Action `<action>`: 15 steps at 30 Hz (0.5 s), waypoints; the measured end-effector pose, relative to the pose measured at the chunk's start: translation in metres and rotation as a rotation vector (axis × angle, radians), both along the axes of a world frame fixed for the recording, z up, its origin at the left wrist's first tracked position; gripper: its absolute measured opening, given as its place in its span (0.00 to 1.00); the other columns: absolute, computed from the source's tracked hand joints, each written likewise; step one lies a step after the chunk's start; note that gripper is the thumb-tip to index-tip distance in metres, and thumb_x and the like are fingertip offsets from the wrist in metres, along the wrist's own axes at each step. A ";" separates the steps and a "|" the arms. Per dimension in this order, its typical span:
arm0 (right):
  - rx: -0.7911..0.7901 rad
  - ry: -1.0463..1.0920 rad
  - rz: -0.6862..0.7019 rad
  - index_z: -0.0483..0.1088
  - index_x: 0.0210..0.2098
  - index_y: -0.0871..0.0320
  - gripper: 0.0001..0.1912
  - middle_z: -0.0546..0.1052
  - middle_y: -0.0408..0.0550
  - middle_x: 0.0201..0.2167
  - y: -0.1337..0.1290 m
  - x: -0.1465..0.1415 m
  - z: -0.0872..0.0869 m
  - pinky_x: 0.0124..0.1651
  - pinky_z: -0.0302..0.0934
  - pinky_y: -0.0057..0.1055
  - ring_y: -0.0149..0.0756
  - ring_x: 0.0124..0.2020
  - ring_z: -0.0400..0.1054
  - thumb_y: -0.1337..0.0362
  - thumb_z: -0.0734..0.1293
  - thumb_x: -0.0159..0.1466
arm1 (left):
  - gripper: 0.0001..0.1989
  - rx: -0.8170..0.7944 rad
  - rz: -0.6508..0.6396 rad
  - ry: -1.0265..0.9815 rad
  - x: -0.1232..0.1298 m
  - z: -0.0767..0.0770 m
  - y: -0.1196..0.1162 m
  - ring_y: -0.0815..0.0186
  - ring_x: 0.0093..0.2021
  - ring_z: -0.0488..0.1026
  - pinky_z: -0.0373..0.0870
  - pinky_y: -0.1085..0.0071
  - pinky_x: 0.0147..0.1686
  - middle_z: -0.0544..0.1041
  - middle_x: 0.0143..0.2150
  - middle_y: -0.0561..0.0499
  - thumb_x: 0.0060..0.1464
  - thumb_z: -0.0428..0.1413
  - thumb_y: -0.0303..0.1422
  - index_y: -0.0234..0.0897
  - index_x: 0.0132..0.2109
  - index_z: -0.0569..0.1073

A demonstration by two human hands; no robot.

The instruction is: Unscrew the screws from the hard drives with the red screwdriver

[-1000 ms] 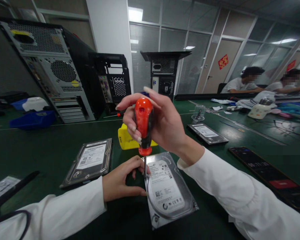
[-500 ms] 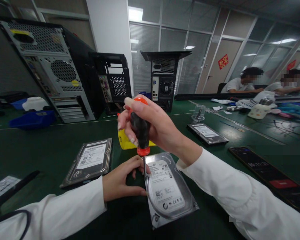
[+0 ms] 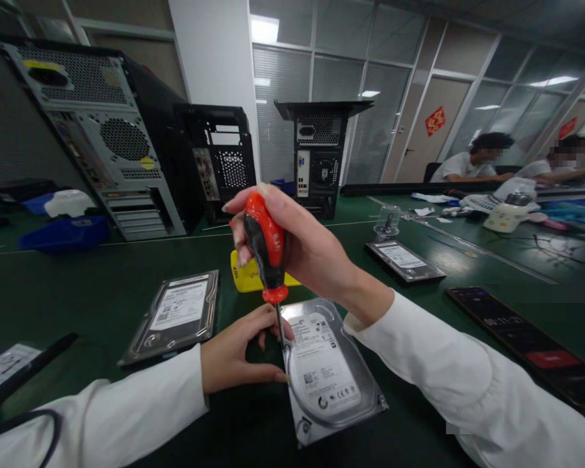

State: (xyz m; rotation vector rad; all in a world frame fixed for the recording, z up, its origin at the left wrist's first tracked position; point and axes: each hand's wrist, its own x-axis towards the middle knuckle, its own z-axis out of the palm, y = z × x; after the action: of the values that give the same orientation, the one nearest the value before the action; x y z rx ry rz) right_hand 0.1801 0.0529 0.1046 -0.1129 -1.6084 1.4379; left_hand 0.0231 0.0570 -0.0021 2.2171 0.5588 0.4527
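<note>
A silver hard drive [image 3: 324, 370] with a white label lies flat on the green table in front of me. My right hand [image 3: 305, 237] is wrapped around the red and black handle of a screwdriver [image 3: 266, 244]. Its thin shaft points down, with the tip at the left edge of the drive. My left hand [image 3: 244, 348] grips that same edge, thumb lower and fingers higher, close to the shaft. Where exactly the tip sits is hard to make out. A yellow object [image 3: 246, 273] lies behind the hands, partly hidden.
More hard drives lie at left [image 3: 175, 312] and right [image 3: 404, 260]. A phone [image 3: 521, 344] with a timer is beside my right sleeve. Computer cases [image 3: 127, 136] stand along the back. A clear cup [image 3: 387, 221] is behind the right drive. Two people sit at far right.
The screwdriver handle has turned in my right hand, so more of its red side shows, and the fingers have shifted around it. My left hand and the drive stay in place.
</note>
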 end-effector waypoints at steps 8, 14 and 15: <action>-0.027 0.095 -0.063 0.58 0.35 0.56 0.10 0.68 0.38 0.25 0.005 -0.002 -0.007 0.26 0.61 0.21 0.22 0.19 0.61 0.63 0.65 0.60 | 0.18 -0.014 0.014 0.018 0.000 -0.001 0.001 0.65 0.40 0.63 0.62 0.73 0.33 0.65 0.41 0.52 0.47 0.63 0.34 0.38 0.45 0.68; -0.009 0.087 0.024 0.64 0.37 0.59 0.19 0.61 0.39 0.20 0.002 -0.002 -0.002 0.19 0.53 0.21 0.22 0.16 0.55 0.52 0.52 0.66 | 0.18 -0.015 0.013 0.000 0.000 -0.002 0.001 0.64 0.41 0.63 0.62 0.73 0.34 0.65 0.42 0.51 0.47 0.63 0.34 0.38 0.45 0.67; -0.019 0.064 0.019 0.66 0.36 0.59 0.21 0.61 0.40 0.21 0.000 -0.001 0.000 0.20 0.54 0.22 0.22 0.17 0.56 0.52 0.50 0.66 | 0.18 -0.015 0.013 -0.002 0.000 -0.001 0.000 0.64 0.41 0.63 0.62 0.73 0.34 0.66 0.43 0.51 0.47 0.63 0.34 0.38 0.45 0.67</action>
State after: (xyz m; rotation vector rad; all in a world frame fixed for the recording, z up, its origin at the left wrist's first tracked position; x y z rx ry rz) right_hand 0.1787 0.0527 0.1046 -0.0620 -1.5477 1.4568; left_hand 0.0234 0.0574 -0.0034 2.1995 0.5740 0.4561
